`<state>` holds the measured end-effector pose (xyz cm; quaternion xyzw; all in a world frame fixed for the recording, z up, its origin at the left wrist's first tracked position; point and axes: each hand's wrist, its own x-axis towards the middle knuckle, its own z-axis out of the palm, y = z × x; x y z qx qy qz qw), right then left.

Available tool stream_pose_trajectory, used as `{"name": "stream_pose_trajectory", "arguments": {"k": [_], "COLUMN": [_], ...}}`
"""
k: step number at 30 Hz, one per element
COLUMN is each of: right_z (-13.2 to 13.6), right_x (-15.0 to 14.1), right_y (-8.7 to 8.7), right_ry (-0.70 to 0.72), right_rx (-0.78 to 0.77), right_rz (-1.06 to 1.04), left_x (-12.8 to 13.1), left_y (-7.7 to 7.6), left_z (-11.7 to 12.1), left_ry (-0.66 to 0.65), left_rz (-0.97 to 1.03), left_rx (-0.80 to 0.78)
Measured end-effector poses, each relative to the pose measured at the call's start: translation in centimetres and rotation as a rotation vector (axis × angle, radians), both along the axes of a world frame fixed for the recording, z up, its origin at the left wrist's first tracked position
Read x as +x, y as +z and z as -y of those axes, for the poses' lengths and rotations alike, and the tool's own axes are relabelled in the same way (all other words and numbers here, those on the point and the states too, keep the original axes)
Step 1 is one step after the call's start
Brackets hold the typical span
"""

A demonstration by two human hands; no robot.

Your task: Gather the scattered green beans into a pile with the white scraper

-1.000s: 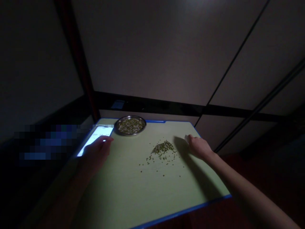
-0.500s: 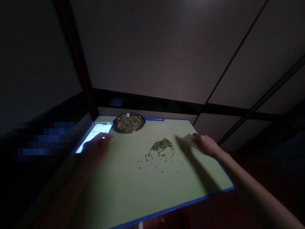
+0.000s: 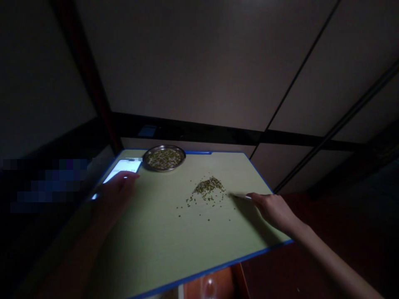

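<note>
My right hand (image 3: pixel 272 207) pinches a thin, pale, see-through piece (image 3: pixel 241 196) that looks like plastic, seen nearly edge-on. Its tip points left, close to a loose pile of small green beans (image 3: pixel 208 187), with several strays scattered in front. My left hand (image 3: pixel 120 191) is dim, its fingers drawn together over part of a lit phone (image 3: pixel 123 166). Whatever those fingers hold, if anything, is hidden. Behind that hand stands a round metal tray (image 3: pixel 183 160) with more green beans and pale bits spread in it.
The pale green tabletop (image 3: pixel 174 249) has a blue rim (image 3: pixel 215 274). Dark cabinet panels (image 3: pixel 187 70) rise behind it. Below the front edge shows an orange-red shiny surface (image 3: pixel 212 284). The left side of the view is very dark and partly pixelated.
My right hand has moved closer to the bean pile and turned the see-through piece from flat to nearly edge-on. The view has shifted slightly; my left hand stays by the phone.
</note>
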<state>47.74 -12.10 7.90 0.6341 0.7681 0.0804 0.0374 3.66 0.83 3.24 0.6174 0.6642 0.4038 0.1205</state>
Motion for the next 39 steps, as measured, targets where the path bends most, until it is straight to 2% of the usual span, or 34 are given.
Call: {"name": "stream_pose_trajectory", "arguments": {"k": [7, 12, 19, 24, 32, 39], "right_z": [2.3, 1.3, -0.3, 0.2, 1.8, 1.3], "right_x": [-1.2, -1.5, -2.3, -3.0, -3.9, -4.6], "right_y": [-0.2, 0.4, 0.6, 0.7, 0.5, 0.3], "right_ry": [0.023, -0.016, -0.027, 0.001, 0.15, 0.147], "right_rx": [-0.003, 0.048, 0.039, 0.006, -0.033, 0.0], "right_rz": [-0.066, -0.08, -0.045, 0.001, -0.076, -0.084], "left_x": [0.2, 0.5, 0.5, 0.5, 0.7, 0.7], "left_y": [0.2, 0.7, 0.4, 0.6, 0.7, 0.5], "left_z": [0.2, 0.3, 0.1, 0.4, 0.4, 0.4], "left_ry": [-0.012, -0.011, -0.003, -0.005, -0.023, -0.033], "left_rz": [0.017, 0.007, 0.0, 0.007, 0.005, 0.018], "left_rx": [0.01, -0.029, -0.035, -0.032, 0.006, 0.021]}}
